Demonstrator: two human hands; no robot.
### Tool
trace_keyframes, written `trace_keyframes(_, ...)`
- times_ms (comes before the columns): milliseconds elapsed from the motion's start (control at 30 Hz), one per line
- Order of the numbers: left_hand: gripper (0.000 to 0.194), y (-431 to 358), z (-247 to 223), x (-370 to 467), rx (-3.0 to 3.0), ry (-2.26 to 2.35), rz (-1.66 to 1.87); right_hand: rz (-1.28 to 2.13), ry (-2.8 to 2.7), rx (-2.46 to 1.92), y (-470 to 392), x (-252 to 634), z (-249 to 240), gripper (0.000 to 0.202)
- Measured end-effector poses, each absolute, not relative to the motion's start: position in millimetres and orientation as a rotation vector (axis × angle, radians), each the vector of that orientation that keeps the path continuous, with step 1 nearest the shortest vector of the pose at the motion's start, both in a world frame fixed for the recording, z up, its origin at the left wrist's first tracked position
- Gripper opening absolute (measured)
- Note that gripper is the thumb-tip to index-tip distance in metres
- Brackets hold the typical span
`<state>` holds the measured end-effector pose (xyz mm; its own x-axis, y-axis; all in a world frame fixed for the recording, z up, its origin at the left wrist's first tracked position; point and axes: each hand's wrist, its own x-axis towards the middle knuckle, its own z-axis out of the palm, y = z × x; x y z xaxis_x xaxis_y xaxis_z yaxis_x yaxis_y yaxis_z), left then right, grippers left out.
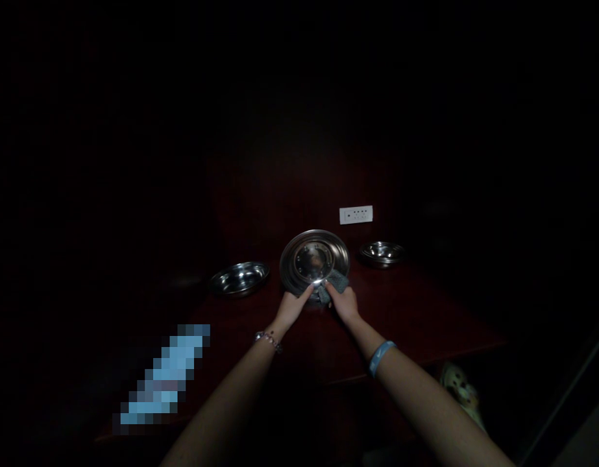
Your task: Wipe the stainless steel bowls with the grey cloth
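Observation:
A round, shiny steel plate (315, 259) is tilted up in front of me, its broad face toward the camera. My left hand (293, 306) grips its lower rim, thumb on the face and fingers hidden behind. My right hand (344, 302) is closed on a grey cloth (339, 281) pressed against the plate's lower right edge. The two thumbs almost meet at the rim. Whether the plate touches the table below cannot be made out.
On the dark red table (406, 311) a steel dish (241, 279) lies to the left and stacked-looking steel bowls (381, 254) to the right. A white socket panel (356, 215) is on the back wall. A blurred-out bright blue object (167, 376) lies front left.

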<state>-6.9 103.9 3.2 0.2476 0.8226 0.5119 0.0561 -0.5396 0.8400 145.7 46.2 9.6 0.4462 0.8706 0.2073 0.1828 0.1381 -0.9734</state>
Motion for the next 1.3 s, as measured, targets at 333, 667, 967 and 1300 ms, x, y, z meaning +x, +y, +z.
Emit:
trace_keyframes(333, 0.052, 96.8, 9.3, -6.0, 1.781, 0.802, 1.333, 0.647, -1.018, -1.335, 45.8, 145.2, 9.2, 0.043)
trace_keyframes(667, 0.055, 100.1, 7.1, -5.6, 1.779, 0.791, 1.321, 0.627, -1.008, -1.324, 44.1, 144.6, 10.2, 0.043)
trace_keyframes(967, 0.054, 99.3, 7.4, -5.6, 1.76, 0.799, 1.336, 0.638, -1.011, -1.361, 45.0, 144.6, 9.7, 0.043)
trace_keyframes(1300, 0.053, 100.1, 5.9, -6.4, 1.793, 0.801, 1.33, 0.646, -1.013, -1.352, 43.1, 144.1, 11.9, 0.039)
